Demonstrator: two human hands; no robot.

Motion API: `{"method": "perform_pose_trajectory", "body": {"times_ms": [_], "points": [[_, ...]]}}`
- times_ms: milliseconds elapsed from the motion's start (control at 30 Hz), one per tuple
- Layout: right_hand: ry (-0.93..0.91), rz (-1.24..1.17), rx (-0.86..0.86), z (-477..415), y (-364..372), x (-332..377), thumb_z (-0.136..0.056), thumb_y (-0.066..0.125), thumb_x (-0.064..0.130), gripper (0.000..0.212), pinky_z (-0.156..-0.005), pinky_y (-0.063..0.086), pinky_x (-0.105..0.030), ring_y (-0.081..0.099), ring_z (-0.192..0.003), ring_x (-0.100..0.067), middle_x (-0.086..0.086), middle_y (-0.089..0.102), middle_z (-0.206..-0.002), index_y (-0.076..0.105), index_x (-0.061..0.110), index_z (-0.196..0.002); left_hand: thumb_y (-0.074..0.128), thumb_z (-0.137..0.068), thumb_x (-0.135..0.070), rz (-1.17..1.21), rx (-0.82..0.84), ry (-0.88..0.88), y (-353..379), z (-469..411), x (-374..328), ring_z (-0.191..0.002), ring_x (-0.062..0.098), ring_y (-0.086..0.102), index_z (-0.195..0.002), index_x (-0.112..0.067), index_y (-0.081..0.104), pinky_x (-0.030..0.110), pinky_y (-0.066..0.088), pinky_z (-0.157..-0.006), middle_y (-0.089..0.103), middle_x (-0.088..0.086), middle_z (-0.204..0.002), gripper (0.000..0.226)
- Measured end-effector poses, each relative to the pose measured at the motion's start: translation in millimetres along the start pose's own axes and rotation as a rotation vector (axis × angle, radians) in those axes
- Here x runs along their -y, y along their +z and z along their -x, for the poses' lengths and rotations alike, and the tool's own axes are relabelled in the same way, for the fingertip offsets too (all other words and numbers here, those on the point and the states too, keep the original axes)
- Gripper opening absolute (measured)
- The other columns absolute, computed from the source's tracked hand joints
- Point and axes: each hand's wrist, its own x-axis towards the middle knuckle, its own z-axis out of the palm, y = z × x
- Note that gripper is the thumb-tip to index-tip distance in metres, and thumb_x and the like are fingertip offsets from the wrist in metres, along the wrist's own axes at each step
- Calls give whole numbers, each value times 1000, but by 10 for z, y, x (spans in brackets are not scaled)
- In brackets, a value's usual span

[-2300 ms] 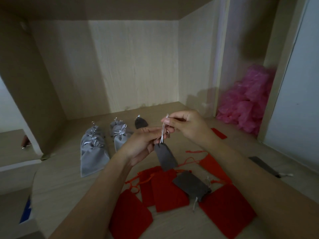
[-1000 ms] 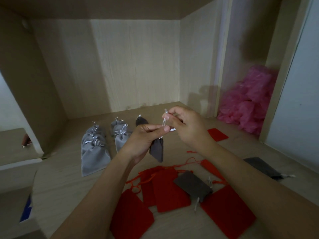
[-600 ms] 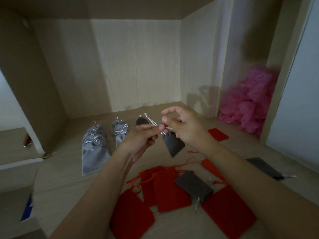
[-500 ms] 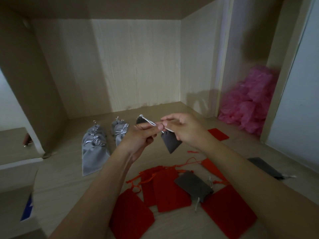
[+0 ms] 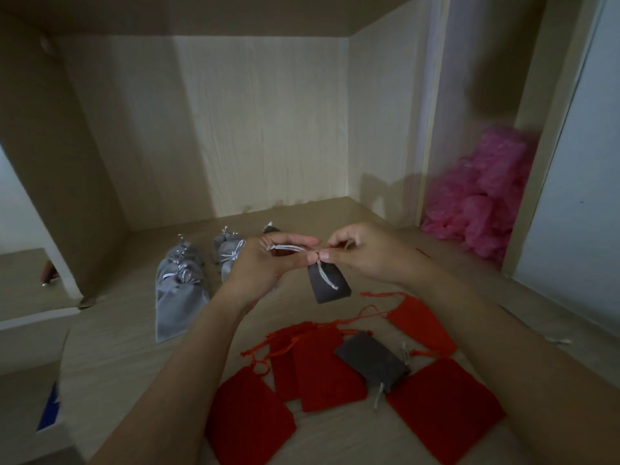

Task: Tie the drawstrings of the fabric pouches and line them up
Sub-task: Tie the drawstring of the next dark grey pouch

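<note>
A small dark grey pouch (image 5: 328,284) hangs in the air between my hands, above the wooden shelf (image 5: 110,333). My left hand (image 5: 265,266) pinches its white drawstring (image 5: 289,247), which runs across the fingers. My right hand (image 5: 362,251) pinches the pouch's neck where the string meets it. A loose string end lies down the pouch's front. Tied light grey pouches (image 5: 179,286) lie in a row at the back left, with one tied dark pouch (image 5: 270,228) partly hidden behind my left hand.
Several flat red pouches (image 5: 322,367) with red strings lie in front of me, a dark grey pouch (image 5: 374,360) on top of them. Pink crumpled plastic (image 5: 476,196) fills the right compartment. Wooden walls enclose the shelf at the back and left.
The dark pouch has swung from under my left hand to under my right. The string is now drawn out sideways between the two hands, which have moved slightly apart.
</note>
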Motion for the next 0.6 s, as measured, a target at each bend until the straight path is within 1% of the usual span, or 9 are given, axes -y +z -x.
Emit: {"method": "perform_pose_trajectory", "body": {"times_ms": [33,100,167,233,300,367,433,533,600], "points": [[-12,-18,38,1,26,11,-88,65,24,14,-64,39,-19,54,-67,0,-9,68,-77,70,12,-83,75,-70,-10,-43,2,27,-6,-9,6,-68,6,63,-83,-18,73,23,45,-62,73,-6,-73,14],[-28,-61,88,-5,94,47,-90,61,21,12,-57,36,-14,48,-54,4,3,58,-61,66,17,-80,73,-71,-3,-101,35,94,-1,-11,28,-67,2,64,-85,-11,71,15,48,-64,72,-9,-71,16],[-34,-125,47,-39,160,70,-91,60,19,15,-54,37,-16,48,-49,0,5,56,-57,62,20,-76,69,-75,5,-120,43,110,5,-10,38,-68,-1,64,-90,-7,70,11,47,-65,72,-9,-71,20],[-37,-182,-62,-70,170,52,-90,60,16,16,-55,40,-16,51,-50,-1,7,59,-59,58,21,-76,67,-77,5,-85,35,95,-8,-17,31,-73,4,65,-93,-5,70,14,49,-69,72,-4,-77,18],[-35,-180,-152,-93,125,-11,-88,63,13,13,-61,47,-25,57,-57,-9,2,62,-69,58,21,-78,68,-78,1,-52,14,89,-25,-25,19,-75,6,65,-91,-11,71,15,49,-70,73,-3,-78,18],[-3,-156,-116,-96,69,-84,-86,66,12,7,-69,51,-35,60,-62,-15,-4,65,-75,64,18,-82,68,-78,2,-33,-7,91,-26,-22,4,-71,1,64,-89,-15,70,12,48,-68,72,-7,-73,20],[-10,-174,-41,-81,65,-113,-85,67,11,6,-65,49,-31,59,-59,-15,-4,66,-70,68,16,-81,68,-77,4,-27,-8,89,-19,-15,-5,-70,0,64,-88,-13,70,11,48,-69,71,-9,-70,20],[-28,-200,-10,-68,79,-106,-87,64,11,10,-57,44,-20,55,-54,-11,-4,63,-66,66,17,-79,69,-76,5,-22,-12,105,-12,-8,-23,-68,1,64,-85,-10,70,12,49,-68,71,-8,-69,18],[-12,-186,6,-61,79,-94,-88,62,10,12,-53,41,-16,53,-50,-5,2,60,-62,63,17,-78,69,-75,6,-25,-14,117,0,-3,-38,-67,1,63,-83,-11,70,12,49,-67,71,-9,-68,19]]}}
